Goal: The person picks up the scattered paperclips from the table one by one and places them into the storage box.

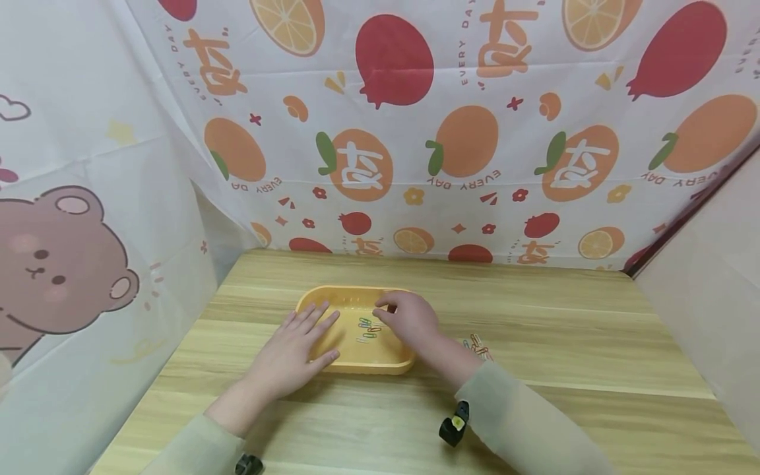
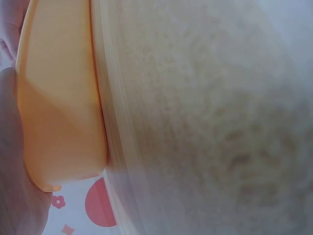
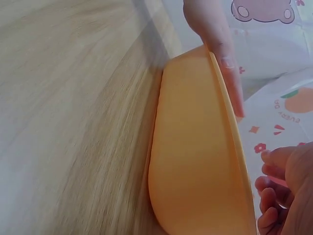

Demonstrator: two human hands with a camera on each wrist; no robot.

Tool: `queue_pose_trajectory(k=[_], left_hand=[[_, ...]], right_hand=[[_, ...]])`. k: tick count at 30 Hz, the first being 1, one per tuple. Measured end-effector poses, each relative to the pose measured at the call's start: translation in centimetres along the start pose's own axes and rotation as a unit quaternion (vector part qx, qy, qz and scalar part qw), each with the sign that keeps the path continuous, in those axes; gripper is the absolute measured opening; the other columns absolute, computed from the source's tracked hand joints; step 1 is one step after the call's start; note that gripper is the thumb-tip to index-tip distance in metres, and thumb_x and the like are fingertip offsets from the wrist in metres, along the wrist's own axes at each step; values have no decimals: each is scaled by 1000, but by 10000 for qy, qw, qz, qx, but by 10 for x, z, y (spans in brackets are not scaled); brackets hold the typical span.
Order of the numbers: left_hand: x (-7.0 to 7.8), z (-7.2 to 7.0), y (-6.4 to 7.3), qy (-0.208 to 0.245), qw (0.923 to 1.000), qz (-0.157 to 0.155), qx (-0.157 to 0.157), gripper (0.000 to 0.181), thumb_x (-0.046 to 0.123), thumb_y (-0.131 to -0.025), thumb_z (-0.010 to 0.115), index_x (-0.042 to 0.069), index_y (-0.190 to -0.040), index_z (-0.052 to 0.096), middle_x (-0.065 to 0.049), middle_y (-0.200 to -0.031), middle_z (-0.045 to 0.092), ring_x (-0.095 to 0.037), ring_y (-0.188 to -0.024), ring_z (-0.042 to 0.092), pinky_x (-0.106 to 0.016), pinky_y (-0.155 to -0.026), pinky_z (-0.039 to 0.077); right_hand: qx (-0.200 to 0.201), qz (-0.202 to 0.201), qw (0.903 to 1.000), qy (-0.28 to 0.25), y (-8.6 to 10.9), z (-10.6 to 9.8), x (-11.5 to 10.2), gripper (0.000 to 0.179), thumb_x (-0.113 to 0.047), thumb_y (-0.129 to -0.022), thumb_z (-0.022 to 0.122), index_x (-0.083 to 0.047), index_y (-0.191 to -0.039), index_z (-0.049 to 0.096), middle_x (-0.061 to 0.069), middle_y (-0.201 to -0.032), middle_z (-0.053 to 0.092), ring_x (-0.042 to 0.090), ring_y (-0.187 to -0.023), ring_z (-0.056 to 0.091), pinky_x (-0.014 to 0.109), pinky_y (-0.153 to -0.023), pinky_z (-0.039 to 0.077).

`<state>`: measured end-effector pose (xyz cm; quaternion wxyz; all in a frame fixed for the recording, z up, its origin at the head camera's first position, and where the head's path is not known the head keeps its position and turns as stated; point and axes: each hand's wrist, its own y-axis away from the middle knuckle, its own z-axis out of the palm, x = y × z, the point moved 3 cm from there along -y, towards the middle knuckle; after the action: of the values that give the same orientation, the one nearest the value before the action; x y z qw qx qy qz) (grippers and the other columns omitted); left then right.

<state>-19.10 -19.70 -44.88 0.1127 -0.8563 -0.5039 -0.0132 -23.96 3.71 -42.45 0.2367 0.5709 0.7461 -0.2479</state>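
A shallow yellow tray [image 1: 356, 366] stands on the wooden table, with several coloured paper clips [image 1: 368, 328] lying loose on its floor. My left hand [image 1: 291, 356] rests over the tray's left side, fingers spread and fairly straight, thumb along the near rim. Above the tray's right part hovers my right hand [image 1: 412, 320], its thumb and forefinger bent toward each other with a small gap. In the right wrist view the other fingers [image 3: 268, 220] curl loosely, and nothing shows between them. The tray's outer wall [image 2: 63, 98] fills the left of the left wrist view.
A small pile of paper clips [image 1: 477, 346] lies on the wooden table [image 1: 564, 330] to the right of the tray, partly behind my right forearm. A fruit-print cloth [image 1: 404, 185] hangs behind the table, and a bear-print cloth [image 1: 59, 264] hangs at the left.
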Motion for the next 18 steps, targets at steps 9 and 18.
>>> queue_pose_trajectory(k=[9, 18], left_hand=[[0, 0, 0, 14, 10000, 12, 88, 73, 54, -95, 58, 22, -156, 34, -9, -162, 26, -33, -149, 21, -56, -120, 14], [-1, 1, 1, -5, 10000, -12, -5, 73, 60, -96, 51, 24, -157, 31, -7, -163, 24, -32, -150, 20, -54, -121, 13]], right_hand=[[219, 190, 9994, -180, 9, -13, 19, 26, -36, -91, 73, -19, -109, 78, -8, -83, 62, 16, -77, 55, 28, -62, 47], [298, 585, 9971, -393, 24, -32, 49, 23, -33, -91, 73, -18, -107, 77, -8, -86, 64, 15, -79, 56, 29, -67, 48]])
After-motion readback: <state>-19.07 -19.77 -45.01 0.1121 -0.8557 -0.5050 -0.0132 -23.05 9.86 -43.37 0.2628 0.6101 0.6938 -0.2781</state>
